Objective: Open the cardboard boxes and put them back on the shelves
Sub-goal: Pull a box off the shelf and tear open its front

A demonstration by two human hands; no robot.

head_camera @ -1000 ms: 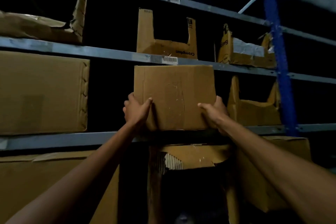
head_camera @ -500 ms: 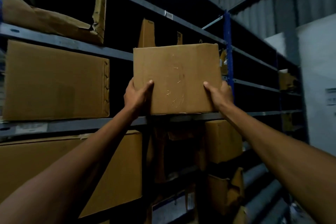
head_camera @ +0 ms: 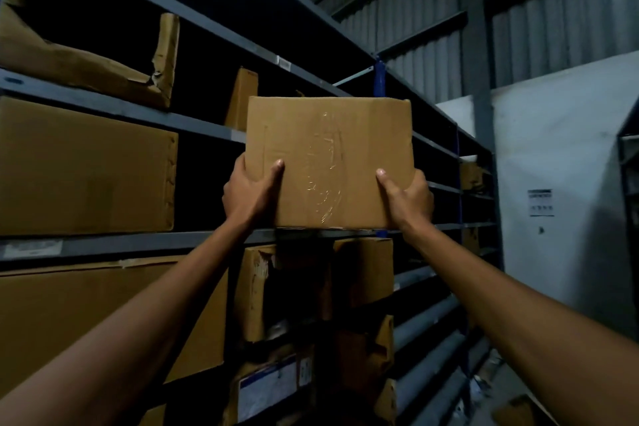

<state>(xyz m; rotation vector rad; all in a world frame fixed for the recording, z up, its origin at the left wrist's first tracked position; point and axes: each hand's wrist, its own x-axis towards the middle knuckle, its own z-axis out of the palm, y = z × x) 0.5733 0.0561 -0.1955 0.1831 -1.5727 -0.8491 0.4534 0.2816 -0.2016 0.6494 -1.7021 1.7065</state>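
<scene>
A closed brown cardboard box with tape scars on its front is held up in front of the grey metal shelving. Its bottom edge sits level with the shelf rail; whether it rests on the rail I cannot tell. My left hand grips the box's lower left side, thumb across the front. My right hand grips the lower right side the same way. Both arms reach up and forward.
A large closed box fills the shelf to the left, with another large box below it. Torn open boxes lie on the upper shelf. Battered boxes stand under the held box. A white wall ends the aisle on the right.
My view has swung to the right along the aisle. The box has come out from the shelf bay toward me, still between both hands.
</scene>
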